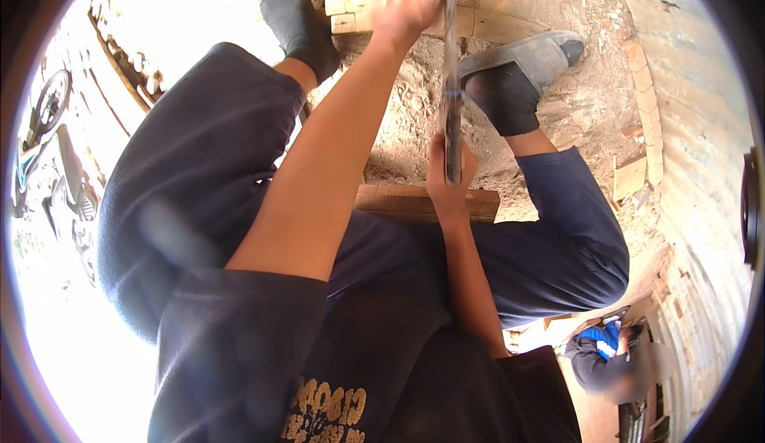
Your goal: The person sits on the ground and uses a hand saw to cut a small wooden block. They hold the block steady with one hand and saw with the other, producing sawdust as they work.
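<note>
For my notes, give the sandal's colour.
The sandal is grey, best seen in the head view.

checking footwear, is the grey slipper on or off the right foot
On: the strap of the grey slipper crosses the black sock, which shows at toe and ankle.

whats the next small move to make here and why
I'd probably shift the left hand slightly left along the wood, away from the long, thin tool. That hand is on the wood with its thumb side very near the tool's blurred far part, while the right hand grips the near end.
</note>
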Demonstrator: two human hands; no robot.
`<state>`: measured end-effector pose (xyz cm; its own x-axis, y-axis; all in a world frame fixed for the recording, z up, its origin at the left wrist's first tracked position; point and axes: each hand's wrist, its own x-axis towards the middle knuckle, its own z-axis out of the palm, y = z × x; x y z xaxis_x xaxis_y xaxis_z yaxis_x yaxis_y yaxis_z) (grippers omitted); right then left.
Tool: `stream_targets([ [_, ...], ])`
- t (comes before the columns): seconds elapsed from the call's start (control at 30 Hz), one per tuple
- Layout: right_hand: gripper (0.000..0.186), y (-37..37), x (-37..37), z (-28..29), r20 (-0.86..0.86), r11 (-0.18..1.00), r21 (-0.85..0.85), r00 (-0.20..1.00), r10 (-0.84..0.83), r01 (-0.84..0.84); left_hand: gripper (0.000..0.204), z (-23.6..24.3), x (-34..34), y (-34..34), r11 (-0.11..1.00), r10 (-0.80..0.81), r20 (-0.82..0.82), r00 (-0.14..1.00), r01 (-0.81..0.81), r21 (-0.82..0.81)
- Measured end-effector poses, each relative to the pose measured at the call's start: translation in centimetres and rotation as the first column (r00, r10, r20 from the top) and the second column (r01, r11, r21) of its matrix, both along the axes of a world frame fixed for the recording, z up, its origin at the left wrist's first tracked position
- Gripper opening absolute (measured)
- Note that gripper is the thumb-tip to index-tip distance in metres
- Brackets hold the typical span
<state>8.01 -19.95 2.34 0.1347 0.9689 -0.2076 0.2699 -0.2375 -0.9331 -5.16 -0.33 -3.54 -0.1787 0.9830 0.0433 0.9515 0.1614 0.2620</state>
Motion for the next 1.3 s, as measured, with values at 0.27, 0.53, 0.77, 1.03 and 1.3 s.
stream_targets([
  [0.27,0.017,-1.9,0.8,1.1,0.025,1.0,-0.004,0.999,0.031,-0.031,0.051,1.1,-0.2,0.7,0.979,-0.006,0.059,0.998,0.018,-0.205],
  [0.53,0.02,5.1,-0.8,3.7,-0.117,0.989,-0.146,0.992,-0.044,0.026,0.053,1.8,0.1,0.5,0.955,0.06,0.066,0.996,-0.038,-0.295],
  [0.77,0.02,0.6,-0.5,2.7,0.026,1.0,-0.025,1.0,0.001,0.0,0.051,1.8,-0.1,0.7,0.965,0.033,0.078,0.996,-0.011,-0.262],
  [1.03,0.017,-2.0,0.7,1.8,0.068,0.999,-0.016,0.997,0.037,-0.036,0.051,-0.1,-0.1,0.9,0.971,0.018,0.086,0.996,0.003,-0.239],
  [1.3,0.013,1.0,0.1,0.5,0.085,0.996,-0.044,0.993,0.078,-0.074,0.05,1.6,-0.5,0.1,0.988,0.009,0.045,0.999,-0.001,-0.154],
])
